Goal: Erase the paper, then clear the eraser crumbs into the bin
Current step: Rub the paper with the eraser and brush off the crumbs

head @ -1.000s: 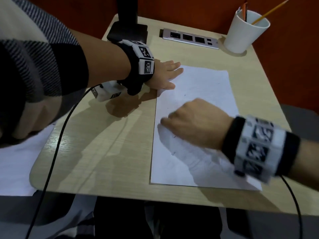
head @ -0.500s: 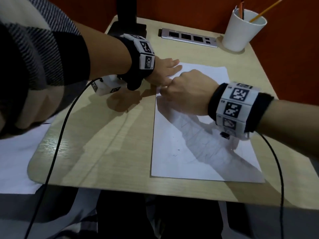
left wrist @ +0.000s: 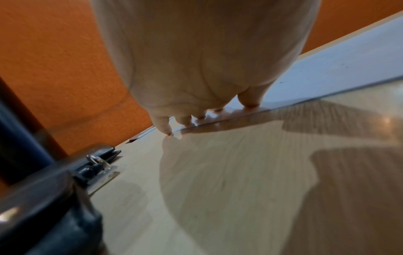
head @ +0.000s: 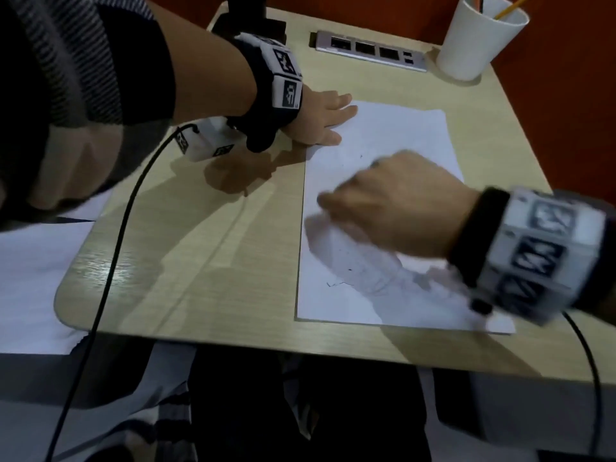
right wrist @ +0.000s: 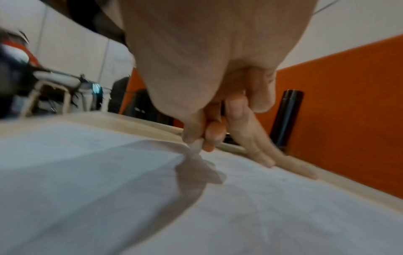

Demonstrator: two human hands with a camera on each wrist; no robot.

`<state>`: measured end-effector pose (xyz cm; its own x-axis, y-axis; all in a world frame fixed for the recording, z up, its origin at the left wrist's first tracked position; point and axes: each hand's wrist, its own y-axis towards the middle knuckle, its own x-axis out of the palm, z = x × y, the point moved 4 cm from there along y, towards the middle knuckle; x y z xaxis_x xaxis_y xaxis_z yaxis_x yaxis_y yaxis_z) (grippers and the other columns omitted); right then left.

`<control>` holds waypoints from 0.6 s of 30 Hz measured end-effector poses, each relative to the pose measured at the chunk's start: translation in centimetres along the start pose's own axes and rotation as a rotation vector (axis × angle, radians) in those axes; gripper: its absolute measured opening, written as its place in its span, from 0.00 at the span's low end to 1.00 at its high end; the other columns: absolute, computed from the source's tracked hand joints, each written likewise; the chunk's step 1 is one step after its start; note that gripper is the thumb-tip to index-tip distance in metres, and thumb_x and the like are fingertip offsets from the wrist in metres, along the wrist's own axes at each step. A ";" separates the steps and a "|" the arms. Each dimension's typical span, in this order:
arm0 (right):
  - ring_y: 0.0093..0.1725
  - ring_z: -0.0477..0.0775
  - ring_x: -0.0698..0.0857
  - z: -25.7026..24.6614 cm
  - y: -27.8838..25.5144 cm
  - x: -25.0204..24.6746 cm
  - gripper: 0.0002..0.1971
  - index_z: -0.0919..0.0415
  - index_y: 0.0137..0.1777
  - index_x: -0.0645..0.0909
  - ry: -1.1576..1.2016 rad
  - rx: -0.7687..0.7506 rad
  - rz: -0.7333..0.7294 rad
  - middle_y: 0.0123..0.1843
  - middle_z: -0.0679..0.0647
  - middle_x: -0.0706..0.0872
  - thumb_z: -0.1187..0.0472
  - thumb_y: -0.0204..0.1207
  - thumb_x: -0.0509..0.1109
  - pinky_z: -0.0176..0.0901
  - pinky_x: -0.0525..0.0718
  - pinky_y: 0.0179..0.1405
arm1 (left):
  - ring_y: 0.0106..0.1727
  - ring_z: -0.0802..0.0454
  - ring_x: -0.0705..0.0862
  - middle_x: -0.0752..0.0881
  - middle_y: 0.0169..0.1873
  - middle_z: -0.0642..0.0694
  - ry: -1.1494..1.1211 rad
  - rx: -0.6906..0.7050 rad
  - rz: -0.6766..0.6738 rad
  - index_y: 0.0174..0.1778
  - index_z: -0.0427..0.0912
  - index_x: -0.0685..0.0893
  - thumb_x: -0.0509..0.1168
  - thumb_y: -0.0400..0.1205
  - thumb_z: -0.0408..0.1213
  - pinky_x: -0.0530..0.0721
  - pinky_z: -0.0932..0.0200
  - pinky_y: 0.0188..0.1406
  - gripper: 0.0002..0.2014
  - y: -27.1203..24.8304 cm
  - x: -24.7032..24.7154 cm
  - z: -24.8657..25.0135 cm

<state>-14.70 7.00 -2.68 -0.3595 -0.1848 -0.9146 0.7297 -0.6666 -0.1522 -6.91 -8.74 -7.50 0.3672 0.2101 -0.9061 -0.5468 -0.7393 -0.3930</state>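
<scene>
A white sheet of paper [head: 400,135] lies on the wooden table [head: 200,261], with faint pencil marks [head: 336,284] and a few dark specks near its lower left. My left hand [head: 325,120] lies flat with straight fingers on the sheet's top left corner; in the left wrist view its fingertips [left wrist: 248,103] press the paper's edge [left wrist: 327,72]. My right hand [head: 333,201] is blurred over the middle of the sheet. In the right wrist view the right hand [right wrist: 197,141] pinches a small white eraser [right wrist: 196,146] whose tip touches the paper [right wrist: 87,163]. No bin is in view.
A white cup with pencils [head: 480,38] stands at the table's back right. A grey socket strip [head: 368,50] is set into the back edge, and a black stand base [head: 248,26] sits at the back left. A black cable [head: 110,278] crosses the table's left side.
My right hand went up the sheet to beside the left hand, then came back down to the middle, still pinching the eraser. The left hand stayed on the corner.
</scene>
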 end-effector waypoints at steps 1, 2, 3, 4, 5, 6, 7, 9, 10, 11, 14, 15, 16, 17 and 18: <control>0.21 0.57 0.65 0.8 0.9 0.5 0.07 0.59 0.42 0.76 -0.061 0.049 -0.014 0.27 0.53 0.76 0.62 0.80 0.57 0.39 0.48 0.22 | 0.85 0.49 0.40 0.36 0.84 0.47 -0.003 -0.007 0.001 0.84 0.46 0.35 0.42 0.89 0.53 0.45 0.48 0.83 0.32 0.0 0.0 0.1; 0.22 0.56 0.62 1.4 1.6 1.0 0.07 0.59 0.43 0.74 -0.089 0.085 -0.036 0.27 0.52 0.70 0.61 0.82 0.57 0.41 0.50 0.22 | 0.85 0.49 0.40 0.36 0.84 0.48 -0.003 -0.013 0.003 0.84 0.47 0.35 0.42 0.89 0.53 0.45 0.48 0.83 0.32 0.0 0.1 0.1; 0.22 0.54 0.59 1.5 2.0 1.6 0.07 0.59 0.43 0.73 -0.092 0.100 -0.063 0.26 0.51 0.65 0.61 0.82 0.56 0.42 0.51 0.22 | 0.85 0.49 0.40 0.36 0.84 0.47 -0.001 -0.015 0.007 0.84 0.46 0.35 0.42 0.89 0.53 0.44 0.49 0.83 0.32 0.0 0.1 0.2; 0.22 0.53 0.58 1.0 2.0 1.6 0.07 0.58 0.43 0.72 -0.072 0.100 -0.080 0.26 0.51 0.63 0.61 0.82 0.57 0.42 0.51 0.22 | 0.85 0.49 0.40 0.36 0.84 0.47 0.002 -0.015 0.012 0.84 0.46 0.36 0.42 0.89 0.53 0.45 0.49 0.83 0.32 0.0 0.2 0.2; 0.21 0.54 0.58 0.2 1.6 1.5 0.07 0.58 0.41 0.70 -0.042 0.087 -0.080 0.25 0.51 0.64 0.62 0.82 0.57 0.42 0.50 0.21 | 0.85 0.48 0.41 0.36 0.84 0.46 0.004 -0.015 0.014 0.84 0.45 0.36 0.43 0.89 0.52 0.45 0.49 0.83 0.32 0.0 0.4 0.3; 0.21 0.56 0.59 -0.7 1.0 1.5 0.08 0.57 0.39 0.70 -0.005 0.064 -0.068 0.24 0.51 0.67 0.63 0.81 0.58 0.41 0.49 0.21 | 0.85 0.48 0.41 0.37 0.84 0.46 0.006 -0.012 0.016 0.84 0.45 0.36 0.43 0.89 0.52 0.45 0.49 0.82 0.32 -0.1 0.5 0.2; 0.21 0.58 0.60 -1.8 0.1 1.6 0.08 0.57 0.39 0.69 0.024 0.040 -0.077 0.25 0.52 0.72 0.65 0.79 0.56 0.40 0.48 0.21 | 0.85 0.47 0.41 0.37 0.85 0.46 0.011 -0.005 0.018 0.84 0.44 0.36 0.44 0.89 0.51 0.46 0.48 0.82 0.33 0.0 0.6 0.3; 0.21 0.60 0.63 -4.3 -1.8 1.7 0.09 0.57 0.37 0.68 0.041 -0.025 -0.119 0.26 0.52 0.76 0.68 0.72 0.49 0.40 0.46 0.20 | 0.85 0.47 0.41 0.37 0.84 0.46 0.023 0.004 0.016 0.84 0.44 0.36 0.43 0.89 0.52 0.47 0.47 0.83 0.33 0.0 0.7 0.3; 0.20 0.60 0.64 -5.4 -2.9 1.6 0.10 0.57 0.36 0.69 0.065 -0.052 -0.145 0.24 0.51 0.76 0.68 0.69 0.48 0.40 0.44 0.20 | 0.85 0.47 0.41 0.37 0.84 0.46 0.030 0.007 0.016 0.84 0.44 0.36 0.43 0.89 0.52 0.48 0.47 0.82 0.33 0.1 0.7 0.3; 0.19 0.60 0.65 -6.2 -3.8 1.5 0.10 0.57 0.35 0.69 0.086 -0.072 -0.164 0.24 0.51 0.75 0.68 0.68 0.48 0.40 0.43 0.21 | 0.85 0.46 0.41 0.37 0.85 0.46 0.038 0.009 0.025 0.84 0.44 0.36 0.43 0.89 0.52 0.49 0.47 0.82 0.32 0.1 0.7 0.2; 0.21 0.59 0.75 -6.3 -4.7 1.1 0.14 0.56 0.38 0.73 0.103 -0.125 -0.154 0.26 0.50 0.79 0.66 0.70 0.46 0.39 0.47 0.20 | 0.85 0.46 0.44 0.39 0.85 0.44 0.067 0.011 0.077 0.85 0.43 0.38 0.43 0.90 0.50 0.49 0.49 0.79 0.31 -0.1 0.3 0.3; 0.23 0.60 0.78 -5.6 -4.4 0.9 0.15 0.55 0.41 0.75 0.103 -0.121 -0.125 0.28 0.49 0.82 0.64 0.72 0.45 0.38 0.49 0.20 | 0.86 0.46 0.44 0.39 0.85 0.44 0.072 0.011 0.078 0.85 0.43 0.38 0.43 0.90 0.50 0.49 0.49 0.80 0.31 -0.1 0.2 0.3; 0.22 0.60 0.78 -4.7 -3.8 0.5 0.15 0.55 0.42 0.76 0.104 -0.094 -0.089 0.29 0.49 0.83 0.62 0.73 0.46 0.37 0.48 0.21 | 0.86 0.46 0.43 0.38 0.85 0.45 0.065 0.011 0.065 0.85 0.44 0.38 0.43 0.90 0.50 0.48 0.49 0.80 0.31 -0.2 0.1 0.2; 0.21 0.60 0.74 -3.6 -3.0 0.0 0.12 0.55 0.41 0.75 0.094 -0.044 -0.050 0.28 0.50 0.83 0.61 0.76 0.49 0.36 0.47 0.22 | 0.86 0.47 0.42 0.38 0.85 0.46 0.053 0.011 0.048 0.85 0.44 0.37 0.42 0.89 0.51 0.48 0.48 0.81 0.31 -0.2 0.0 0.2; 0.21 0.59 0.70 -2.5 -2.1 -0.2 0.10 0.55 0.40 0.74 0.054 0.017 -0.026 0.28 0.52 0.82 0.61 0.79 0.52 0.36 0.47 0.22 | 0.85 0.47 0.42 0.37 0.85 0.46 0.041 0.008 0.035 0.85 0.45 0.36 0.42 0.89 0.51 0.47 0.48 0.82 0.31 -0.3 0.1 0.1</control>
<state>-14.73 10.27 -3.14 -0.3460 -0.1282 -0.9294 0.7101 -0.6832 -0.1702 -6.84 -8.43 -7.48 0.3784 0.1582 -0.9120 -0.5652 -0.7408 -0.3630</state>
